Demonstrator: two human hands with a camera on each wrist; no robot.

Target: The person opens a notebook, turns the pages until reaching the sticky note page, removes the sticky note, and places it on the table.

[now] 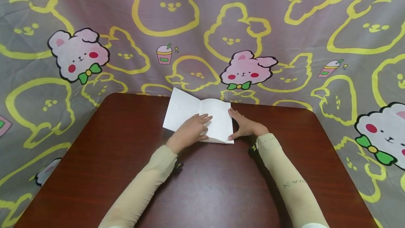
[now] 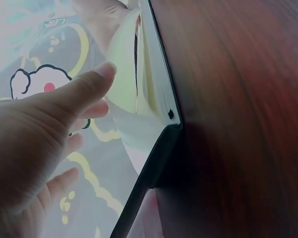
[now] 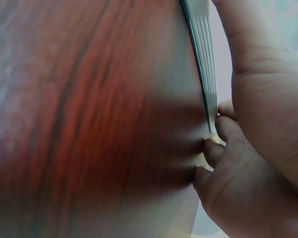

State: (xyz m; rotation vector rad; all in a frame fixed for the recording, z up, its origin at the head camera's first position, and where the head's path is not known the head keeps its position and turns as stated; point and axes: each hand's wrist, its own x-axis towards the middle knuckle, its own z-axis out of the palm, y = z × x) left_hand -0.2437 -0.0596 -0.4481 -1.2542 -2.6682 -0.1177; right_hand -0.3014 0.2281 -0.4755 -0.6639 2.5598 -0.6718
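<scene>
Book (image 1: 218, 115) sits open at the far edge of the desk (image 1: 126, 136), blank white side up. Right part lies on the wood, pages bowing up from the fold; left part tilts up off the desk, its top corner overlapping the cloth (image 1: 190, 45) from where I stand.

Left hand (image 1: 191, 129) is over the pages near the fold, fingers spread loosely, not gripping. Thumb points at the near edge; can't tell whether it presses or just hovers. Left wrist view gives a dark cover (image 2: 149, 173) under the white, with a dark slit between leaves and a small black spot by the fold, neither clear enough to identify.

Right hand (image 1: 248, 125) is at the right edge, thumb and fingers wide apart. Thumb tip on the near corner, fingers by the side. Right wrist view puts fingertips low beside the page edges, but blur and shadow hide the exact contact.

Sleeves (image 1: 289, 178) run out of sight at the bottom. Lettering on the right one is only partly readable. Black gadgets (image 1: 253, 149) under both wrists, mostly hidden. Cloth print is cut off all round.
</scene>
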